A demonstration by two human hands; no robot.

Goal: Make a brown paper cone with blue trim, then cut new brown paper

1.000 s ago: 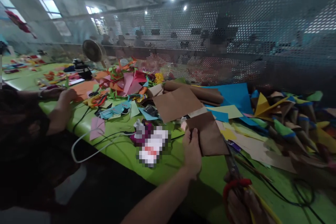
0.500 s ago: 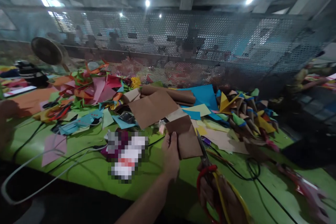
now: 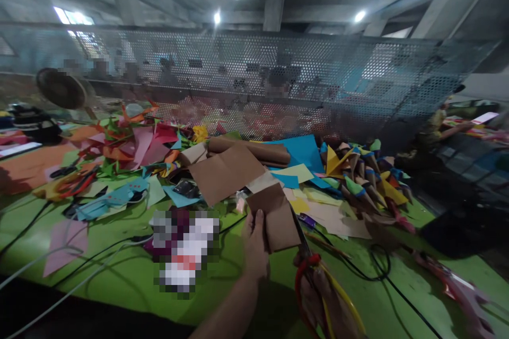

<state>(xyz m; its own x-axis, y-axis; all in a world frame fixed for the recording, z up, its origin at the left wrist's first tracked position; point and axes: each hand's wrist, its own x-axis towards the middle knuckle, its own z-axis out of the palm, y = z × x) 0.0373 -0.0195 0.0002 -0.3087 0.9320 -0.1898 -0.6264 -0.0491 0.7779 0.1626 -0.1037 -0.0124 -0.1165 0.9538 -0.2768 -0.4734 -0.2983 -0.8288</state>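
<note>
My left hand (image 3: 256, 246) pinches a folded-looking piece of brown paper (image 3: 276, 217) by its left side, thumb on top, holding it above the green table (image 3: 222, 296). In my right hand (image 3: 322, 296) is a pair of scissors (image 3: 308, 262) with red and yellow handles, my fingers through the loops. The scissor blades point up along the right edge of the brown paper; whether they are biting into it I cannot tell. Just beyond lies a larger brown sheet (image 3: 228, 172), with a brown paper roll (image 3: 250, 149) behind it.
A phone (image 3: 191, 254) lies left of my hand beside cables. Coloured paper scraps (image 3: 135, 143), blue sheets (image 3: 306, 151) and paper cones (image 3: 361, 175) pile up along a perforated metal screen (image 3: 238, 74). A pink glue gun (image 3: 453, 280) and a black cable (image 3: 377, 270) are on the right.
My view has swung to the right, bringing the glue gun into sight and taking the co-worker's arms out on the left. The scissors have come closer in along the brown paper's right edge.
</note>
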